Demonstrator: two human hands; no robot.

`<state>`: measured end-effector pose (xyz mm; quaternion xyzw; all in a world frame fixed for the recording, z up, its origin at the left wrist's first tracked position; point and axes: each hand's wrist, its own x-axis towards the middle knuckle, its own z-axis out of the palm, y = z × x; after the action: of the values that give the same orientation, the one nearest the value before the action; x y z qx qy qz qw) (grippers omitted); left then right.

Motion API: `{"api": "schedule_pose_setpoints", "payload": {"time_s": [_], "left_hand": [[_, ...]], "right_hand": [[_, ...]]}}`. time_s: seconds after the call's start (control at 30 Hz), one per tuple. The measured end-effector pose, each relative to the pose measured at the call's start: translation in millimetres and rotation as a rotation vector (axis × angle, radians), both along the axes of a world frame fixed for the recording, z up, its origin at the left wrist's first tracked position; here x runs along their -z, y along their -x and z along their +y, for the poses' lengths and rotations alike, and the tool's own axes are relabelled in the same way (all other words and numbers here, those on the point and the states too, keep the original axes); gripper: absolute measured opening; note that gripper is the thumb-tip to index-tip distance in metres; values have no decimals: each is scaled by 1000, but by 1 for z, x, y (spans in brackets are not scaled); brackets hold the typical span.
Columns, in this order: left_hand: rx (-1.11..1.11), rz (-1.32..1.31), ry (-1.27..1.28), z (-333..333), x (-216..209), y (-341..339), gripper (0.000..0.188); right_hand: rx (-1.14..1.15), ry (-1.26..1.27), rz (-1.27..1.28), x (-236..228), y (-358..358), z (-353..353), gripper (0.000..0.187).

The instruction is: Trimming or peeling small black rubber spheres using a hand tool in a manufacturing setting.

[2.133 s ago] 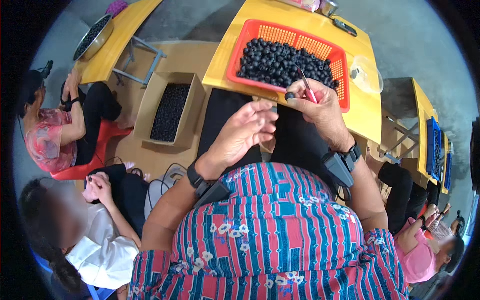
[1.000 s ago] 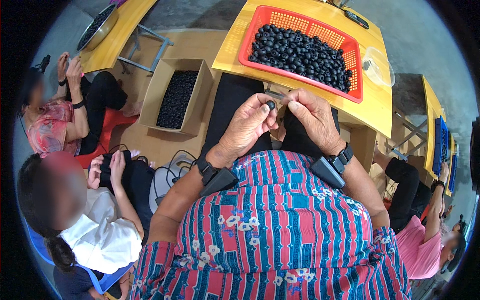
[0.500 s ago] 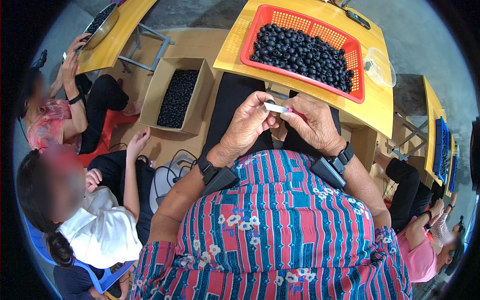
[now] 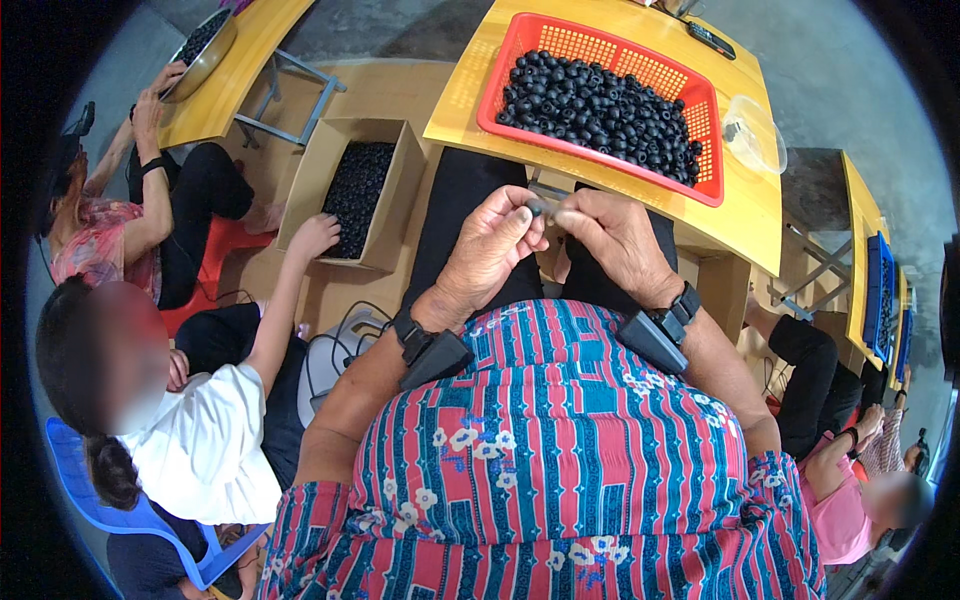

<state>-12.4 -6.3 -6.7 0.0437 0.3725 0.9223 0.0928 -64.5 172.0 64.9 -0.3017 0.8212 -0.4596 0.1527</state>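
Knife [image 4: 550,208], blurred, has shifted in the closed right hand [image 4: 618,242]; beside it, left hand [image 4: 486,247] pinches a ball [image 4: 536,207].

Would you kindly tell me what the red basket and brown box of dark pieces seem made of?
Red basket: probably moulded plastic, slightly glossy, given its even colour and regular holes. Brown box: likely cardboard, matte, given its plain, thin, flat walls.

Right hand [image 4: 622,243] — now close beside left hand [image 4: 490,242].
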Motion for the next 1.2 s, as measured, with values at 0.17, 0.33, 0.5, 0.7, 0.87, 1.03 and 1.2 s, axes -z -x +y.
{"api": "schedule_pose_setpoints", "payload": {"time_s": [0.17, 0.33, 0.5, 0.7, 0.87, 1.03, 1.2], "left_hand": [[37, 13, -12, -2, -5, -1, 15], [49, 16, -38, -5, 0, 3, 19], [35, -34, -26, -2, -4, 1, 19], [16, -73, -15, -2, -5, 1, 18], [62, -170, -116, -2, -4, 3, 20], [91, -236, -203, -4, 6, 4, 20], [137, -191, -350, -7, 16, 6, 23]], "right_hand": [[142, 129, 54, 7, 1, 0, 23], [135, 393, -290, 12, 3, -6, 30], [60, 373, -92, 16, 2, -13, 32], [55, 275, 19, 6, 1, -18, 27], [104, 236, 67, 6, -1, -19, 23], [135, 258, 130, 14, -3, -22, 21], [92, 220, 277, 10, -3, -19, 16]]}}
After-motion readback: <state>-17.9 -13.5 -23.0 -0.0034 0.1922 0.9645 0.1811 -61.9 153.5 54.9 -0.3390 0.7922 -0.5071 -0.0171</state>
